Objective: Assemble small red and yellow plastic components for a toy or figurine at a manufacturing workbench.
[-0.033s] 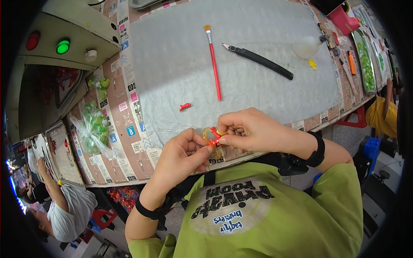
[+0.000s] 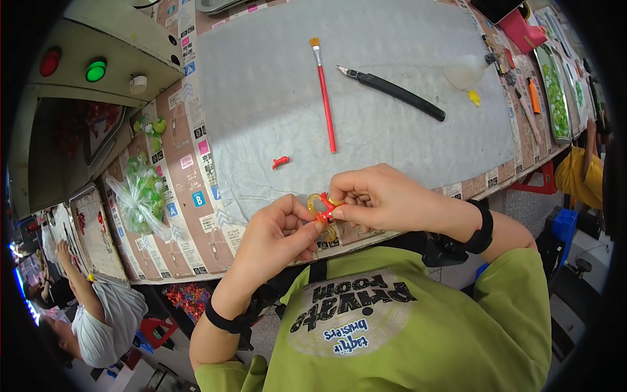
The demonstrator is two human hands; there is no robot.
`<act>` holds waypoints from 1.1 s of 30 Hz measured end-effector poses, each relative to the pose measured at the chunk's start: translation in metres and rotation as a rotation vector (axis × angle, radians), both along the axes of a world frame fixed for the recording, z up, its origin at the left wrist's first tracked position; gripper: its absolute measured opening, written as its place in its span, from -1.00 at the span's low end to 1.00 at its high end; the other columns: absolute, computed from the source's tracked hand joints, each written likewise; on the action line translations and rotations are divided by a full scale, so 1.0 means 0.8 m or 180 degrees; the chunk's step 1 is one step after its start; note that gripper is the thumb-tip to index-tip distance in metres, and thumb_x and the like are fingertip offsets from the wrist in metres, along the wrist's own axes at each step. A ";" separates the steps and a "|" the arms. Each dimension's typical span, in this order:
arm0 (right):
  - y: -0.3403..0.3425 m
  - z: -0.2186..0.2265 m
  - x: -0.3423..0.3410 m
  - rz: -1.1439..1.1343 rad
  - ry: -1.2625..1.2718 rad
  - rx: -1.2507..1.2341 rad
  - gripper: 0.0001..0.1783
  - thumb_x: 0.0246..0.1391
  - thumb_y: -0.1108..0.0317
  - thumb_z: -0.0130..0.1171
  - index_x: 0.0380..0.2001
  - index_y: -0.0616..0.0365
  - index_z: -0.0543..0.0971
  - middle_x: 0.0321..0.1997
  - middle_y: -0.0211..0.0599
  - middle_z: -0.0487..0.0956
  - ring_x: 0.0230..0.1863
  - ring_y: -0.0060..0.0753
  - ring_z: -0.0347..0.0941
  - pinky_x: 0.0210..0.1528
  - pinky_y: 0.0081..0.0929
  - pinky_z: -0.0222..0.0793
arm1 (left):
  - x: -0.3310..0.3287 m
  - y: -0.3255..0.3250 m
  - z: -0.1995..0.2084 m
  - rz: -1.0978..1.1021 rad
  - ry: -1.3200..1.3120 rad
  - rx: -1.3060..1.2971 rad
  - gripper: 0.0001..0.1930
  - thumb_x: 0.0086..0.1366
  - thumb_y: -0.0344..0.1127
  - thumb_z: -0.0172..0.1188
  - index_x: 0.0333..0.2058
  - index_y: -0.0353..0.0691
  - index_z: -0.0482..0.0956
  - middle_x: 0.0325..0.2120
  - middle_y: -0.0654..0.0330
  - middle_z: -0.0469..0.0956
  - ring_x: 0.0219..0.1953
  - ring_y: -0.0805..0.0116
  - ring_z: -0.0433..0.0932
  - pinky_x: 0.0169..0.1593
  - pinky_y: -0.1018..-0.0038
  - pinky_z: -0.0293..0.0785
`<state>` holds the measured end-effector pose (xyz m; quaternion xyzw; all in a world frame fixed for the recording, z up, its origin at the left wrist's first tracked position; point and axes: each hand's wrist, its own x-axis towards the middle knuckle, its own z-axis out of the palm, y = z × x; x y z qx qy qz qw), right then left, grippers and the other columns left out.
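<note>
Near the table's front edge, a small red and yellow figurine [image 2: 324, 213] with looped yellow parts is pinched between my two hands. My left hand [image 2: 282, 232] grips its left side with thumb and forefinger. On its right side, the fingertips of my right hand [image 2: 369, 199] close over it. Fingers hide much of its shape. Just beyond lies a small red piece [image 2: 280, 162] on the grey sheet [image 2: 255, 91]. Farther off are a brush [image 2: 324, 98] with a red handle and a craft knife [image 2: 398, 94] with a black handle, its blade bare.
To the left stand a metal cabinet [image 2: 124, 49] with a green light and a clear bag [image 2: 140, 202] of green figures. A yellow piece [image 2: 473, 98] lies at the sheet's right. Beyond it are an orange-handled tool [image 2: 533, 96] and a tray [image 2: 554, 98] of green pieces. Co-workers sit on both sides.
</note>
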<state>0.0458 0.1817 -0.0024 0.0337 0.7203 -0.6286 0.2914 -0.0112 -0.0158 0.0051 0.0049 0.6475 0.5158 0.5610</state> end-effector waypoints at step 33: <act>-0.009 0.000 0.003 0.0006 0.0679 0.0644 -0.86 -0.08 0.42 0.11 -0.52 0.20 0.36 -0.75 -0.39 0.34 -0.73 -0.56 0.24 -0.66 -0.55 0.09 | -0.004 0.006 0.003 -0.0023 -0.0123 -0.0113 -0.88 0.18 -0.42 0.08 -0.35 -0.31 0.37 -0.61 0.28 0.48 -0.59 0.62 0.46 -0.54 0.71 0.42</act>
